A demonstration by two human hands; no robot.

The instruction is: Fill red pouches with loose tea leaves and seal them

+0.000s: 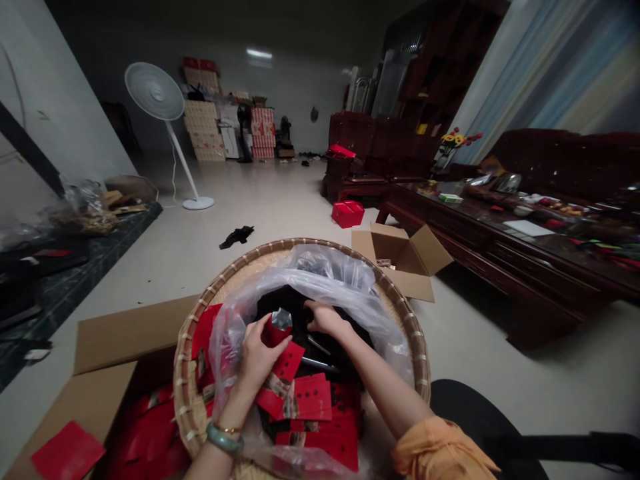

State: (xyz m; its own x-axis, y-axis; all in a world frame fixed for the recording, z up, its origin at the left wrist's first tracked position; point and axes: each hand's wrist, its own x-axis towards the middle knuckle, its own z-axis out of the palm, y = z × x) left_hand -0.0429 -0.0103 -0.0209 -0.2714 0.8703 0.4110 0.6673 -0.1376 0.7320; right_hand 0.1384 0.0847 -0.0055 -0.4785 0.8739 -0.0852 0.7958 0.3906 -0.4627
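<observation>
My left hand (257, 353) grips a small red packet (281, 327) whose open top shows a silver lining. My right hand (325, 319) is just beside it, fingers drawn together over dark loose contents (285, 297); what they hold, if anything, is hidden. Both hands are inside a clear plastic bag (235, 320) lying open in a round woven basket (183, 373). Below my hands, several flat red packets (310, 397) are spread over the contents. A shiny metal tool (320, 365), its kind unclear, lies partly under my right forearm.
An open cardboard box (105, 343) with red packets (145, 440) stands left of the basket. Another open cardboard box (417, 257) is beyond its right rim. A dark wooden table (465, 227) runs along the right; a white fan (197, 203) stands far left. A black stool (480, 413) is near right.
</observation>
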